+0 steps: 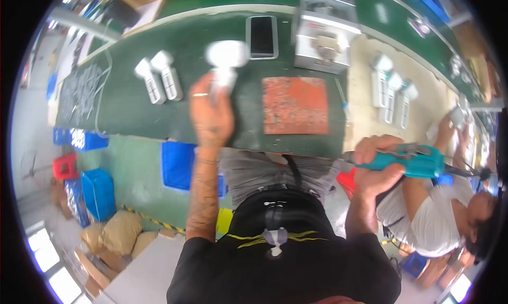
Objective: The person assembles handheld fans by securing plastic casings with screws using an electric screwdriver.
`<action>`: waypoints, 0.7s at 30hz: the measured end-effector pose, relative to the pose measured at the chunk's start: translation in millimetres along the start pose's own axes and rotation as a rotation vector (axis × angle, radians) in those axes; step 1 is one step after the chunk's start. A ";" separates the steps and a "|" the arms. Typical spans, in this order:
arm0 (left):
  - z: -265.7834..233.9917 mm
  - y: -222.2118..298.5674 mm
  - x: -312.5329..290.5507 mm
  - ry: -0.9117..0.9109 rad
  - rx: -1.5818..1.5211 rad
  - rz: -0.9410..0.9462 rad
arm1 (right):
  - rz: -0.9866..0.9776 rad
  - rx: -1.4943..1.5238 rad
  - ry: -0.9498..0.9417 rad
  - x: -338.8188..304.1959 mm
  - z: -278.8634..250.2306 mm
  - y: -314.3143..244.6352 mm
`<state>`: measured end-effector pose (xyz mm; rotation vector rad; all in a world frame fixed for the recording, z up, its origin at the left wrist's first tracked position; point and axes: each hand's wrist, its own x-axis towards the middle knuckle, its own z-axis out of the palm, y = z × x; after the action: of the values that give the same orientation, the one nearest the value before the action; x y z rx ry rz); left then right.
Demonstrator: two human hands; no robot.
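Observation:
My left hand [212,113] is closed round the handle of a white device with a broad rounded head [226,54], held over the green bench mat. Motion blurs its details. My right hand [373,169] grips a teal electric screwdriver [418,160] at the bench's front edge, its dark tip pointing left and its cable trailing right. Two similar white handheld devices [167,76] lie side by side left of my left hand. Several more white devices [390,90] rest on the pale bench section at the right.
A worn red pad [295,106] lies mid-bench, with a dark-screened phone-like device [262,37] beyond it. A grey-white machine [324,39] stands at the back. Clear strips [82,95] are heaped at far left. A co-worker in a white shirt [436,222] sits close on the right.

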<state>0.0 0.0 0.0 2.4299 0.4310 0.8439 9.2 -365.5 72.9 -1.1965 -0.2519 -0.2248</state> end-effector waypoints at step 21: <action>253.8 293.2 21.6 -0.939 -0.179 0.078 | 0.109 -0.143 0.105 -32.8 -40.4 -31.7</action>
<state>215.7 -322.8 9.3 2.3628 -0.0980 -0.2706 -28.6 -413.1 76.9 -1.3319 -0.0794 -0.2122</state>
